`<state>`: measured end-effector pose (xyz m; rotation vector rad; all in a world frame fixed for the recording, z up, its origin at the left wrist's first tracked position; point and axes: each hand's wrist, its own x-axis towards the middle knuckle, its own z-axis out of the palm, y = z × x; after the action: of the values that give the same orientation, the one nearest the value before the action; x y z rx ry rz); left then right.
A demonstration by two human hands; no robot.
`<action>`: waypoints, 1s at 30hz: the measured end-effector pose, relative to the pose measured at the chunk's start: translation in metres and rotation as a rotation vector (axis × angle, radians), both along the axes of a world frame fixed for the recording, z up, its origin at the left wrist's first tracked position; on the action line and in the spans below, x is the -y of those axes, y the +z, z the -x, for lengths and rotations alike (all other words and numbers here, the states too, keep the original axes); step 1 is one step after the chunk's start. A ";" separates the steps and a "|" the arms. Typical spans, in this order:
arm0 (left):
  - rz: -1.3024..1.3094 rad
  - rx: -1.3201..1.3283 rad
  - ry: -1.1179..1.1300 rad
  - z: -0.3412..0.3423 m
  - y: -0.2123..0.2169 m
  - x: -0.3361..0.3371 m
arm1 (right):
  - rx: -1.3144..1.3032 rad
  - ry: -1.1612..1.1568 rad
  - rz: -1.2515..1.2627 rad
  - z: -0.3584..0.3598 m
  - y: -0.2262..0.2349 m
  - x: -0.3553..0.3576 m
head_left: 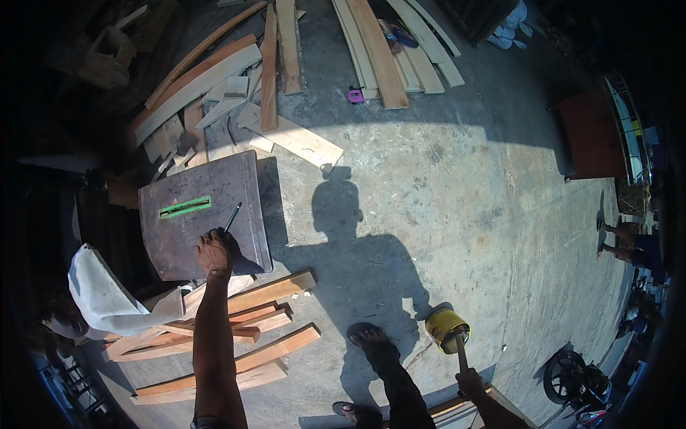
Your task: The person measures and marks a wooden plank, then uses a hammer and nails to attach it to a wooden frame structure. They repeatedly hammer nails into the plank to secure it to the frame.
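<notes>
My left hand (213,254) rests on the near edge of a dark, flat tabletop (207,250), its fingers curled. From the thumb side a dark slim pen (234,216) slants up, seemingly pinched there. A bright green, level-like bar (186,207) lies on the tabletop beyond the hand. At the lower right my right hand (470,385) is wrapped round a wooden handle (461,354). The handle's far end reaches the mouth of a yellow can (437,326), which is tilted toward me; what is inside or fixed at that end I cannot tell.
Timber pieces (279,339) lie below the tabletop, beside a white sack (107,293). More planks (379,50) and a pink tape measure (355,95) lie at the far side. A motorcycle (575,379) stands at the lower right; another person (632,247) is at the right edge.
</notes>
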<state>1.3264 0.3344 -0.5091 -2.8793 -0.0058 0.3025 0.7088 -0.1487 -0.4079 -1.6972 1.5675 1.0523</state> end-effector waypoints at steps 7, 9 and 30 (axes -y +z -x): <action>0.277 0.307 0.105 0.099 0.009 0.042 | 0.057 0.184 -0.069 -0.012 -0.094 0.035; 0.372 0.323 0.095 0.162 0.017 0.058 | 0.069 0.220 -0.139 -0.011 -0.098 0.034; 0.966 -0.682 0.374 0.418 0.006 0.168 | 0.497 0.295 -0.123 -0.185 0.041 -0.067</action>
<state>0.9081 0.1663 -0.5034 -3.4448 -0.3692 1.7624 0.8934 -0.0817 -0.3672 -1.9523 0.9433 0.7583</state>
